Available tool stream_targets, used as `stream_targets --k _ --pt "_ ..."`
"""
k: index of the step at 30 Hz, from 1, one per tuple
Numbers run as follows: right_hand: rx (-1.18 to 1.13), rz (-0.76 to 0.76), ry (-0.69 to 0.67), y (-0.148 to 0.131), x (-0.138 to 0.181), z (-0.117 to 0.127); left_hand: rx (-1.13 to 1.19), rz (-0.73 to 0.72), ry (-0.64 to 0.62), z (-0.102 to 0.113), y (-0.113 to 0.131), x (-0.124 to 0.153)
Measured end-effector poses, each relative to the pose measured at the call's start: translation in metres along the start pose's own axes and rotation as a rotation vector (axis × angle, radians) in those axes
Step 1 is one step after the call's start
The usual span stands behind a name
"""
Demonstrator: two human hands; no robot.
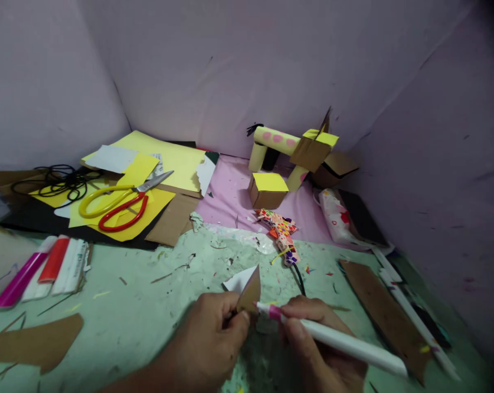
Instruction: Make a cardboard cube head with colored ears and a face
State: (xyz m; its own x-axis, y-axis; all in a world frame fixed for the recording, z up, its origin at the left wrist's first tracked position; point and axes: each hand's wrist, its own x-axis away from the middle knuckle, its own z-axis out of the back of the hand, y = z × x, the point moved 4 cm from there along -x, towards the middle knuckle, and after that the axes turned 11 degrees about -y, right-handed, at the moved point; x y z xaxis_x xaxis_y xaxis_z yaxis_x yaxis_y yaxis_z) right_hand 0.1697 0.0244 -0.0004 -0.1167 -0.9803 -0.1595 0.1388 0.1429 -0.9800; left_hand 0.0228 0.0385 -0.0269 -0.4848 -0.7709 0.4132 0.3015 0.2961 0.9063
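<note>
Pinched in my left hand (214, 341) is a small folded piece of cardboard (250, 289), brown on the side facing me, with a white flap behind. My right hand (318, 341) grips a white marker (349, 345) with a pink band near its tip. The marker's tip touches, or nearly touches, the right edge of the brown face. Just beyond the hands lies a hot glue gun (281, 232) covered in a colourful pattern, its black cord running toward me.
Scissors (121, 207) with yellow and red handles rest on yellow and black paper at left. Several markers (64, 267) lie nearby. A cardboard animal figure (277, 139) stands at the back, behind a small box (268, 191). Brown cardboard strips (384, 311) lie right.
</note>
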Motion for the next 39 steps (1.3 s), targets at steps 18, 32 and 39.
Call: stream_targets --k 18,32,39 --pt "0.031 0.203 -0.249 0.014 -0.002 -0.010 -0.091 0.009 0.017 0.000 0.000 0.000" --pt "0.042 0.195 -0.106 0.006 -0.012 -0.006 -0.064 -0.005 -0.030 0.001 0.005 0.001" --pt "0.045 0.214 -0.188 0.006 -0.008 -0.010 -0.056 -0.011 -0.026 0.001 0.007 0.000"
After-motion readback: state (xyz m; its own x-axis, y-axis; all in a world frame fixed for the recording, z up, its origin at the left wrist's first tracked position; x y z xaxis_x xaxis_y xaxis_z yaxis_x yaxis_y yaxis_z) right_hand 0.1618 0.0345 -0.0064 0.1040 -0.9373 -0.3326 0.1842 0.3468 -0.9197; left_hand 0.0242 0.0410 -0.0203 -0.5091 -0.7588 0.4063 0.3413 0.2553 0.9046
